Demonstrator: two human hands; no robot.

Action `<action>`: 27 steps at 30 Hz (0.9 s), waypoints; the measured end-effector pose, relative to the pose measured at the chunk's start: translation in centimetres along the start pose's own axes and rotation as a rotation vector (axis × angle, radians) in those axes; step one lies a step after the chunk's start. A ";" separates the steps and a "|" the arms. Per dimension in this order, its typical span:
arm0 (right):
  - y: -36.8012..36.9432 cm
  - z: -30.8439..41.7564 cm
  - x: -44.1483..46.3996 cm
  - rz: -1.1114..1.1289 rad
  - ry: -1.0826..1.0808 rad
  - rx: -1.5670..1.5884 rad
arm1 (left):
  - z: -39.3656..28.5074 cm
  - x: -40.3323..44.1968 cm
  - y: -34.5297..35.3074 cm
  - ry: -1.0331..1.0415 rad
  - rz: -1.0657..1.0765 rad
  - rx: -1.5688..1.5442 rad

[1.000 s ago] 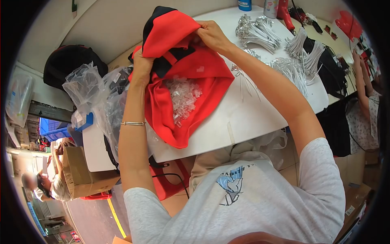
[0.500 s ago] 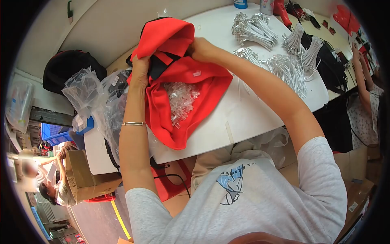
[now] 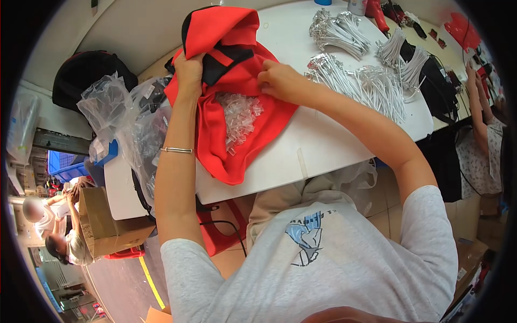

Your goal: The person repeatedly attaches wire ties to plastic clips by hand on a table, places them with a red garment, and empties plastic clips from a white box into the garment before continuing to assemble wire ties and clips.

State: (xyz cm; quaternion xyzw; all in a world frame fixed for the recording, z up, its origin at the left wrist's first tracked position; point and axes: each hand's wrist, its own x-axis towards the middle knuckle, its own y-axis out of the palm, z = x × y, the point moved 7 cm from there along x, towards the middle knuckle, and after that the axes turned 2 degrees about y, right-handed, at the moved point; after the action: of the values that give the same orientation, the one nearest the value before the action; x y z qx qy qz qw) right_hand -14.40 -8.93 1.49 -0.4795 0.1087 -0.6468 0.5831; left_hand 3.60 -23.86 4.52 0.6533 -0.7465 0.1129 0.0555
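A red cloth (image 3: 223, 159) with black parts lies bunched on the white table. A heap of small clear plastic pieces (image 3: 239, 118) rests in its hollow. My left hand (image 3: 188, 75) is closed around a fold on the cloth's left side, below a raised red flap with a black edge. On the other side, my right hand (image 3: 277, 82) has its fingers curled in against the red cloth, just above and right of the clear pieces. Its fingertips are partly hidden, and it appears to pinch the fabric.
Bundles of white cables (image 3: 339, 35) lie on the far right of the white table (image 3: 274, 172). Clear plastic bags (image 3: 116, 118) and a black bag (image 3: 91, 81) are at left. A cardboard box (image 3: 110, 220) stands lower left. A co-worker's arm (image 3: 476, 102) shows at right.
My right hand has come down from the upper flap to the cloth beside the clear pieces. My left hand keeps its hold. The camera view has shifted slightly.
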 end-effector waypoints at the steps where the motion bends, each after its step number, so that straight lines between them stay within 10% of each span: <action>1: 0.9 0.1 -0.2 0.022 -0.058 -0.108 | -0.3 0.0 -0.1 0.036 -0.002 0.023; 8: -3.7 7.2 0.1 -0.227 -0.138 0.177 | -4.7 -1.8 -0.6 0.230 -0.110 0.093; 16: 2.1 4.1 -2.2 -0.160 -0.251 -0.233 | -7.6 -9.8 3.7 0.511 0.034 0.473; 27: -5.7 1.1 -7.6 -0.207 0.183 0.350 | -0.5 -14.0 9.4 0.447 0.322 0.892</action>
State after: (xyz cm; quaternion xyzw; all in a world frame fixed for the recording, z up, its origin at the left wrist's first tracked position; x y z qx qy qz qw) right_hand -18.35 -0.26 2.32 -0.3188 -0.0027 -0.7530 0.5757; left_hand -3.72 -9.14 0.85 0.4503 -0.6867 0.5638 -0.0881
